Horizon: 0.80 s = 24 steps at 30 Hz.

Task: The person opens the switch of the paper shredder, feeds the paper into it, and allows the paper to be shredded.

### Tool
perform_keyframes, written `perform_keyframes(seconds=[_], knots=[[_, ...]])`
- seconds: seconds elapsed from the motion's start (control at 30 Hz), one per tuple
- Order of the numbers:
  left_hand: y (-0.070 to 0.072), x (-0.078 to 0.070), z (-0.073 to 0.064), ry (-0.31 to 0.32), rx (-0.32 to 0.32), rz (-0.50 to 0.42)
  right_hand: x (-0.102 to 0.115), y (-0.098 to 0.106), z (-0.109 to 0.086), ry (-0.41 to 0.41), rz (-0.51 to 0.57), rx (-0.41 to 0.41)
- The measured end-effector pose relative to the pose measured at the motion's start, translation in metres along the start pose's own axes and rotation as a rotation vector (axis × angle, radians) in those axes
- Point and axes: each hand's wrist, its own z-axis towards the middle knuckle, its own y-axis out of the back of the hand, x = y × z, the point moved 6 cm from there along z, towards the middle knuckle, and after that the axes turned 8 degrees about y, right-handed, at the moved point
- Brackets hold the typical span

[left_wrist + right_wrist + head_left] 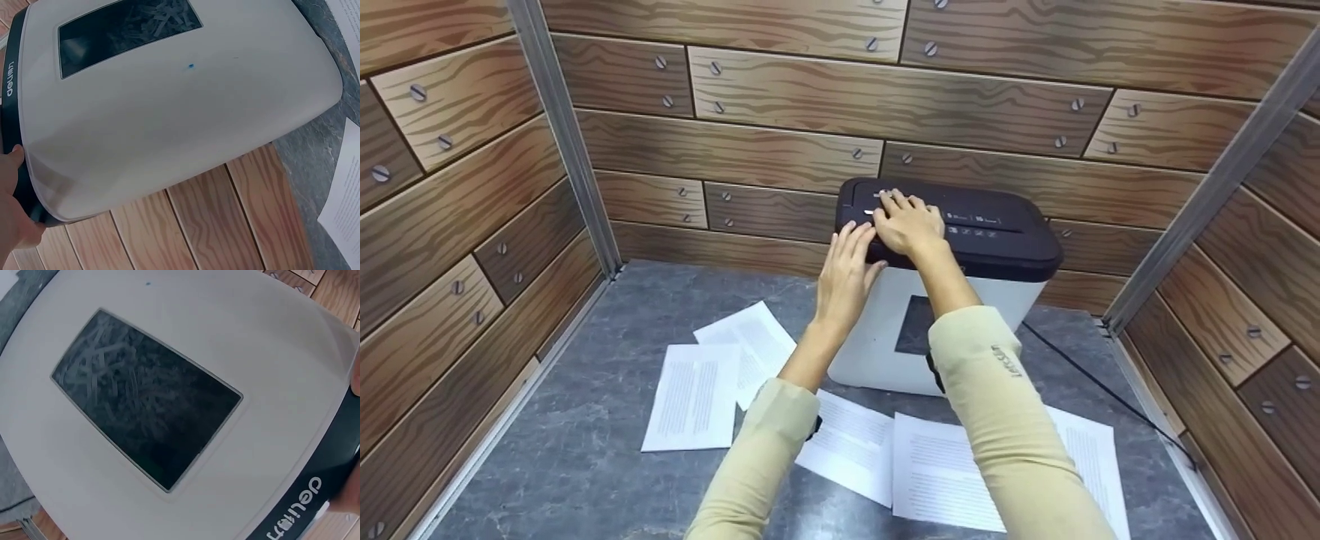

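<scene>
On a grey surface (577, 450) between plank-patterned walls (960, 105) stands a shredder (870, 337); both hands (844, 283) (911, 226) lie straight-fingered against it.

Brown plank-patterned walls (810, 90), grey metal corner posts (568, 127), mottled grey surface (585, 420) below

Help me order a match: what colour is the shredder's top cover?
Near-black; the top cover shows best in the head view.

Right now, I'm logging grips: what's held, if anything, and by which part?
Nothing appears gripped: the left hand touches the near left corner of the shredder's dark top, and the right hand rests on it.
</scene>
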Motion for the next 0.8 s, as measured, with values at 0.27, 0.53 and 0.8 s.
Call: perform_keyframes(seconds=[0.27,0.53,0.8], knots=[[0.0013,0.0004,0.0015,0.000,0.004,0.015,0.0014,0.0021,0.0034,-0.020,0.000,-0.013],[-0.0001,-0.0013,0.0019,-0.006,0.012,0.019,0.0002,0.0027,0.0015,-0.039,0.014,-0.025],[0.0000,0.0002,0.0010,-0.006,-0.015,0.027,0.0021,0.0043,0.0008,-0.057,-0.009,-0.057]])
